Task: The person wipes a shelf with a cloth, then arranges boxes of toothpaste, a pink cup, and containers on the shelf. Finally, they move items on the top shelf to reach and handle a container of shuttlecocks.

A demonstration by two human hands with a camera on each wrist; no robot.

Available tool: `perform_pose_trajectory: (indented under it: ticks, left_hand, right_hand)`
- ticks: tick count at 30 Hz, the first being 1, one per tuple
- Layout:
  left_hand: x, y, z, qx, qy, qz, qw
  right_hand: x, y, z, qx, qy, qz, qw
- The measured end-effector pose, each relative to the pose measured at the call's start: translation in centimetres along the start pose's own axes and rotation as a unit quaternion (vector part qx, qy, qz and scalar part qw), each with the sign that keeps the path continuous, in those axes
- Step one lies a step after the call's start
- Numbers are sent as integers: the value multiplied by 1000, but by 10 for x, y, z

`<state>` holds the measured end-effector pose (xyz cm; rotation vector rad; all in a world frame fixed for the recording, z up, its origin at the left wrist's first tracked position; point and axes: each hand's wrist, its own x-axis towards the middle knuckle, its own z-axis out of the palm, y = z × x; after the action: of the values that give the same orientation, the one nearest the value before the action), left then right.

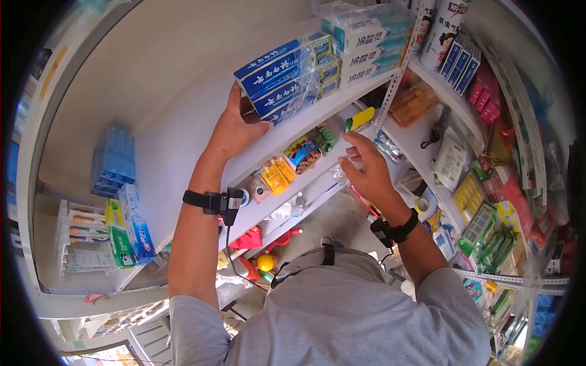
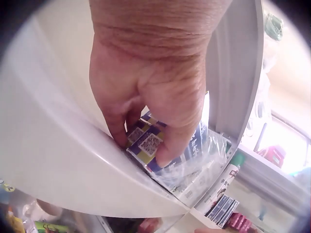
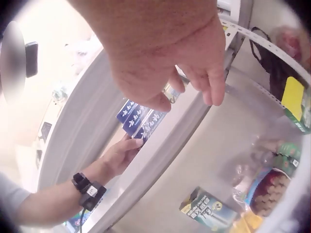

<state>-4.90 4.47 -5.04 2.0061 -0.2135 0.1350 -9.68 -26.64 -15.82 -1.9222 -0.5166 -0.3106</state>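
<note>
On the upper white shelf, blue toothpaste boxes (image 1: 274,79) stand stacked in clear plastic wrap. The left hand (image 1: 235,131) grips their near end, thumb at the bottom edge and fingers at the side; the left wrist view shows that hand (image 2: 150,97) pinching the box ends (image 2: 148,145). Behind the blue stack are white and teal boxes (image 1: 363,58). The right hand (image 1: 369,168) is off the boxes, in front of the shelf edge, its fingers loosely bent with nothing seen in them. In the right wrist view the right hand (image 3: 170,63) hangs before the shelf edge.
Packets and a yellow item (image 1: 278,174) lie on the shelf below. A yellow and green box (image 1: 360,119) sits near the right hand. Spray cans (image 1: 442,36) and small goods fill the right shelves. More blue boxes (image 1: 114,158) and toothpaste cartons (image 1: 135,222) stand at the left.
</note>
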Motion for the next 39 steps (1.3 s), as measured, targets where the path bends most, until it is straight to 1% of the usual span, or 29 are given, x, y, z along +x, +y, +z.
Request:
perform_pose_trajectory:
  ticks: [3,6,8,9,10,11,12,13,14,15,17,18,21,23,24,25,27,28,30,31,33,35,37,39]
  left_hand:
    - [-3,1,2,-2,5,-6,1000]
    - [-12,4,9,-7,18,6,1000]
    - [-9,-4,18,38,14,14,999]
    - [-12,-11,13,74,28,9,997]
    - [-9,-20,15,42,39,24,998]
    - [-9,-27,19,78,73,74,992]
    - [-16,-18,20,53,76,54,994]
    - [-19,-11,24,80,93,69,990]
    - [-28,-4,23,98,101,88,986]
    - [-46,4,15,139,143,110,974]
    - [-72,15,17,206,205,169,942]
    - [-89,20,14,217,217,165,937]
    - [-165,28,-13,233,273,124,925]
    - [-211,24,-33,240,326,76,911]
    - [-232,21,-45,245,339,55,907]
    - [-251,20,-57,250,351,33,902]
    - [-278,23,-76,304,396,12,866]
    - [-282,30,-81,271,424,-23,864]
    - [-283,57,-88,205,479,-95,848]
    - [-277,68,-91,225,478,-92,844]
    - [-254,89,-105,263,474,-85,836]
    - [-229,100,-130,403,430,-51,806]
    - [-175,107,-176,416,395,-136,808]
    - [-142,83,-229,495,339,-185,779]
  right_hand:
    - [-1,2,3,1,-9,6,1000]
    - [0,-1,6,-5,-16,17,1000]
    - [2,1,7,-9,-15,7,1000]
    - [2,8,10,4,-19,-12,1000]
    - [1,12,12,-4,-21,9,1000]
    - [1,11,17,15,-16,29,999]
    - [1,22,14,2,-34,-12,999]
    - [1,15,12,11,-44,39,998]
    - [2,18,12,15,-48,52,997]
    - [2,22,11,29,-54,42,997]
    - [1,22,14,26,-69,32,997]
    - [-1,21,11,22,-71,31,997]
    - [-11,26,7,13,-97,53,994]
    - [-16,29,6,16,-105,59,993]
    - [-20,31,8,19,-106,61,992]
    - [-22,33,10,22,-109,64,992]
    - [-24,43,15,15,-148,44,988]
    - [-24,44,16,11,-169,35,985]
    - [-20,25,25,19,-192,22,981]
    - [-15,10,32,24,-203,14,979]
    - [-5,-25,44,31,-198,-72,977]
    - [7,-45,57,17,-186,-173,967]
    - [25,-80,70,61,-186,-226,954]
    - [41,-100,83,77,-178,-267,944]
